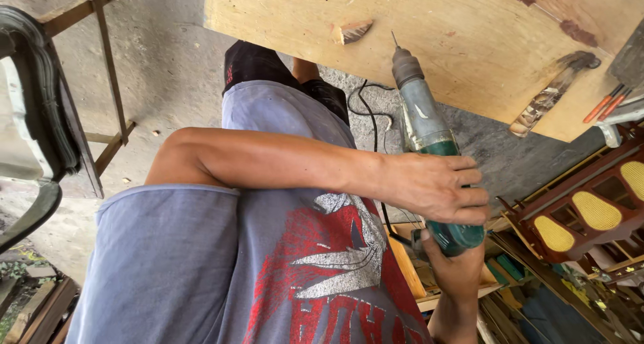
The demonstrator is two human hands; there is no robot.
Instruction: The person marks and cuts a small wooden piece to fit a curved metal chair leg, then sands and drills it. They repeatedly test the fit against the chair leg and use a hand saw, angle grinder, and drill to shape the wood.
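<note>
A green and grey electric drill (426, 126) points its thin bit toward the edge of a pale plywood board (463, 42). My left hand (436, 186) reaches across my chest and wraps around the drill's green body. Below it, my right hand (455, 263) grips the drill's handle, mostly hidden by the left hand. The bit's tip sits just over the board's near edge. The drill's black cable (370, 116) trails down to the concrete floor beside my leg.
On the board lie a hammer (555, 83), orange-handled tools (607, 102) and a wood chip (353, 30). Dark wooden furniture with yellow woven panels (594, 210) stands at right. A rusty metal frame (107, 69) and a black-rimmed object (40, 116) are at left.
</note>
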